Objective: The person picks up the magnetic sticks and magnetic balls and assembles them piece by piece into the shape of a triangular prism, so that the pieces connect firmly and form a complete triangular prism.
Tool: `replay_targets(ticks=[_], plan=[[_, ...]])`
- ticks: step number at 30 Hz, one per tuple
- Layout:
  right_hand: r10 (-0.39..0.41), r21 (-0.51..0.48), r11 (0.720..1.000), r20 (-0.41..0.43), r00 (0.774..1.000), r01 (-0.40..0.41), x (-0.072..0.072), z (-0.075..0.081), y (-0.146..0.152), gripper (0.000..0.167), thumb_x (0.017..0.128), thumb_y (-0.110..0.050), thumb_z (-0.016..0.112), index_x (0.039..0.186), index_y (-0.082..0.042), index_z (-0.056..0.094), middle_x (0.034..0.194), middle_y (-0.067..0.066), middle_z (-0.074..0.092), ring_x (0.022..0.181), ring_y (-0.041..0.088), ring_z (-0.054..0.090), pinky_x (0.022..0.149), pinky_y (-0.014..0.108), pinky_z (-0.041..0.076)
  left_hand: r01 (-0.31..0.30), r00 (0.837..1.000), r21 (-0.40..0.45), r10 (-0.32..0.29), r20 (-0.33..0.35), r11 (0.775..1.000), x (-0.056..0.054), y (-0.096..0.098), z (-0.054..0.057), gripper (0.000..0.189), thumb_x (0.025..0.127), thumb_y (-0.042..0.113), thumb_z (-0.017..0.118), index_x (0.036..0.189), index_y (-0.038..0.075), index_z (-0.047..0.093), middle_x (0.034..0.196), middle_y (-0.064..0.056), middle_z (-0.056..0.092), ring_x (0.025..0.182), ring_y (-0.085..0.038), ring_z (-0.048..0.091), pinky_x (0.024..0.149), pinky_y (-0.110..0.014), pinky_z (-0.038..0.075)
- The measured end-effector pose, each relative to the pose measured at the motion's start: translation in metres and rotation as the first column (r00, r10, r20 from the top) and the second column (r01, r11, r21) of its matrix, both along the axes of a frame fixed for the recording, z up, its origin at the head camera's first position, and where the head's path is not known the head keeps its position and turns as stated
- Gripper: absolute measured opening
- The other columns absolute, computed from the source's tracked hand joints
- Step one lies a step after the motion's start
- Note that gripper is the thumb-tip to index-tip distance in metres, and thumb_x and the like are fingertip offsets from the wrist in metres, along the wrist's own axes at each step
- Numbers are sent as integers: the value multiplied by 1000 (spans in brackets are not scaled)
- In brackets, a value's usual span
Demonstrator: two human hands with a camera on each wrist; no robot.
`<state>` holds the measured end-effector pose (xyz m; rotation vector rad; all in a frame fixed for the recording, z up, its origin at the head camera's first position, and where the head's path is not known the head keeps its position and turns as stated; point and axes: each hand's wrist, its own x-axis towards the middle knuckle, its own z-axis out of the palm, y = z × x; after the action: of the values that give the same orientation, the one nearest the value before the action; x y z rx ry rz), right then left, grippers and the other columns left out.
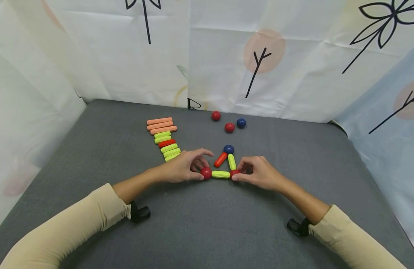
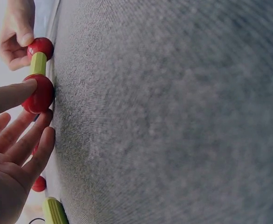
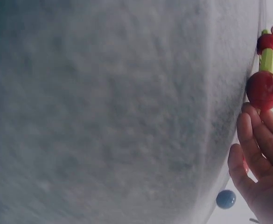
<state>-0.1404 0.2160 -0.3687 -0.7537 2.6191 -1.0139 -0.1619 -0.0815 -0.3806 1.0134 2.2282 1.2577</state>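
My left hand (image 1: 183, 166) holds a red ball (image 1: 206, 173) between its thumb and fingers, with the index finger raised off it. A yellow-green rod (image 1: 221, 174) joins that ball to a second red ball (image 3: 263, 91), which my right hand (image 1: 262, 175) pinches with thumb and fingers. From this right ball another yellow-green rod (image 1: 232, 162) runs up to a blue ball (image 1: 228, 149). A red rod (image 1: 220, 160) slants down from the blue ball; its lower end stands slightly apart from the left red ball.
Left of the pieces lies a column of rods: orange ones (image 1: 160, 125) at the far end, then yellow-green ones (image 1: 170, 148) with a red rod (image 1: 167, 143) among them. Two loose red balls (image 1: 229, 127) and a blue ball (image 1: 241, 123) lie at the back of the grey table (image 1: 200, 231).
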Motion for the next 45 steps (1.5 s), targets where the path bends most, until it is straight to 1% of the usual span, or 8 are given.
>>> replay_targets(ticks=[5, 10, 13, 16, 21, 31, 41, 45], plan=[[-53, -41, 998, -25, 998, 52, -11, 0, -2, 19, 92, -23, 73, 102, -7, 69, 90, 0, 70, 77, 13, 65, 70, 31, 55, -11, 1000, -6, 11, -7, 1000, -1, 0, -1, 66, 85, 3, 77, 142, 3, 45, 114, -2, 69, 101, -12, 67, 84, -30, 55], [-110, -45, 993, 8, 994, 111, -27, 1, -6, 39, 97, -22, 67, 129, -1, 59, 106, 12, 71, 80, 18, 69, 70, 33, 53, -16, 1000, -11, 16, -4, 1000, -2, 0, -2, 68, 85, 4, 78, 144, 4, 43, 114, -2, 69, 101, -12, 67, 85, -31, 55], [-119, -29, 992, 51, 992, 120, -38, 2, -10, 47, 98, -24, 65, 138, -1, 54, 110, 14, 69, 77, 20, 68, 68, 34, 51, -17, 1000, -11, 16, -9, 1000, -2, 0, -2, 72, 85, 4, 78, 146, 4, 40, 114, -1, 69, 102, -12, 67, 85, -31, 55], [-120, -10, 993, 68, 990, 121, -48, 2, -16, 48, 97, -24, 66, 137, 1, 55, 108, 15, 68, 74, 20, 67, 66, 33, 51, -21, 1000, -9, 21, -7, 1000, -3, -1, -2, 76, 85, 4, 78, 148, 5, 36, 114, -1, 70, 102, -13, 66, 85, -32, 55], [-107, -2, 994, 50, 993, 107, -57, -2, -27, 40, 95, -22, 69, 127, 2, 62, 102, 15, 67, 72, 20, 60, 65, 32, 48, -22, 1000, -5, 22, 3, 1000, -4, 0, -1, 81, 84, 4, 79, 151, 6, 32, 113, -2, 69, 103, -13, 67, 85, -31, 55], [-111, -21, 993, 70, 991, 113, -56, -2, -36, 37, 97, -24, 66, 124, 2, 65, 105, 13, 69, 81, 21, 58, 71, 32, 47, -30, 999, 13, 30, 30, 999, -5, 0, -2, 85, 84, 4, 79, 153, 7, 29, 110, -3, 69, 102, -14, 67, 85, -30, 55], [-81, -54, 995, 67, 995, 84, -50, -2, -42, 38, 97, -21, 66, 126, 3, 64, 108, 14, 69, 87, 23, 64, 77, 35, 52, -33, 998, 23, 31, 52, 999, -5, -1, -4, 87, 84, 4, 79, 153, 7, 28, 108, -4, 69, 100, -14, 67, 85, -29, 55], [-70, -37, 997, 66, 995, 73, -49, -2, -41, 43, 97, -20, 66, 132, 3, 60, 113, 16, 68, 83, 21, 63, 73, 32, 51, -31, 998, 25, 30, 52, 999, -5, -2, -5, 86, 84, 4, 79, 153, 7, 28, 109, -4, 68, 101, -15, 66, 85, -29, 55]])
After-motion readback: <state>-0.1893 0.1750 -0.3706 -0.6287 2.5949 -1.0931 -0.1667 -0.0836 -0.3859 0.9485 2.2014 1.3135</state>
